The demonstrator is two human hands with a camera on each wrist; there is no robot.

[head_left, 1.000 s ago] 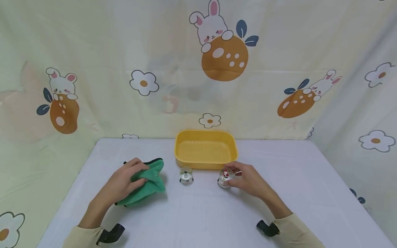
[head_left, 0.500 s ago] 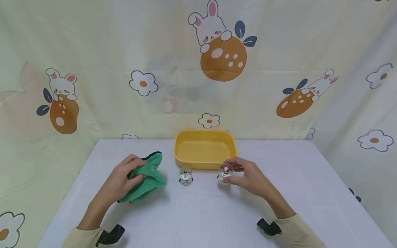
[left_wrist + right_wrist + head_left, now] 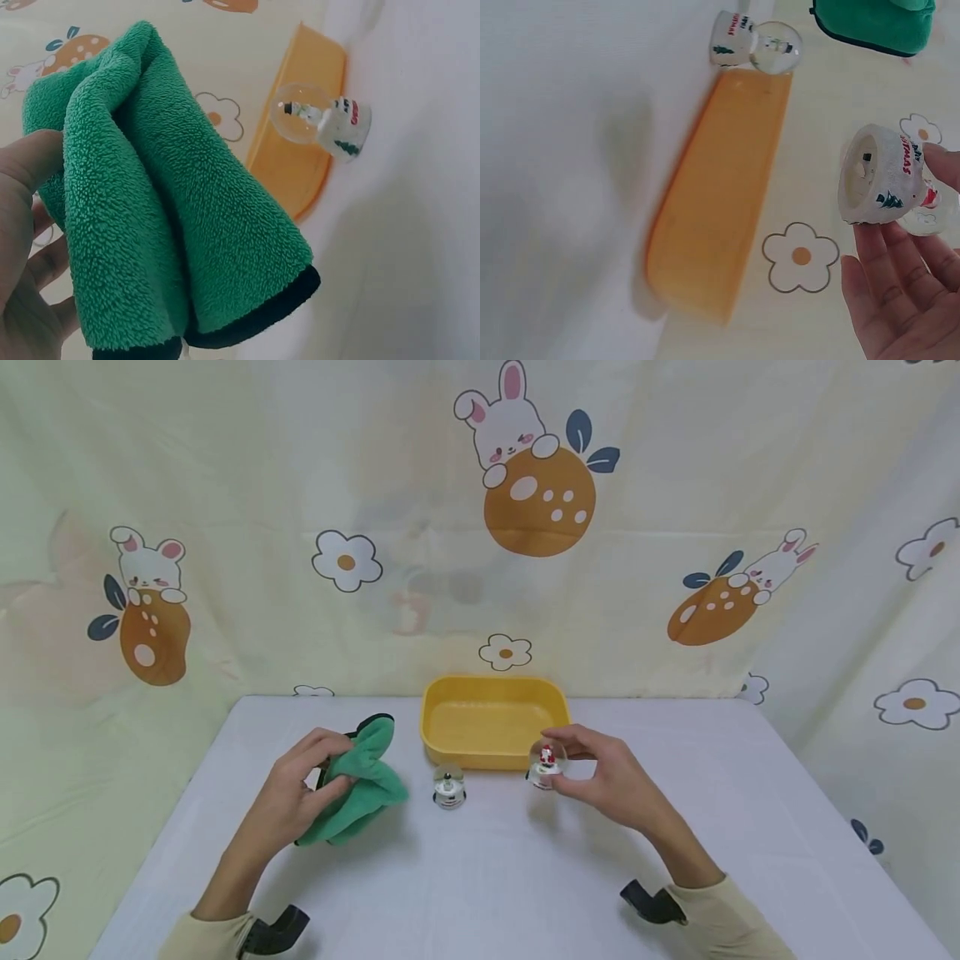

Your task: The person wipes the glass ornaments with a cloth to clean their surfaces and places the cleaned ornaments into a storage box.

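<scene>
My left hand (image 3: 303,785) pinches a green cloth (image 3: 362,785) with black edging, bunched and hanging above the table; the left wrist view shows its folds close up. My right hand (image 3: 611,777) holds a small snow globe (image 3: 547,763) with a red-and-white Santa figure, raised off the table. Its hollow white base (image 3: 881,176), printed with letters and a green tree, faces the right wrist camera. A second snow globe (image 3: 449,787), with a snowman inside, stands upright on the table between the hands.
A yellow rectangular tub (image 3: 495,756) stands at the back of the white-covered table (image 3: 480,877), just behind the standing globe. Behind it hangs a cream curtain (image 3: 375,468) printed with rabbits and flowers. A black wrist mount (image 3: 276,931) sits at each sleeve.
The right hand has lifted the Santa snow globe from the table, and its shadow now falls below it. The left hand has raised the green cloth a little higher. The snowman globe stays put.
</scene>
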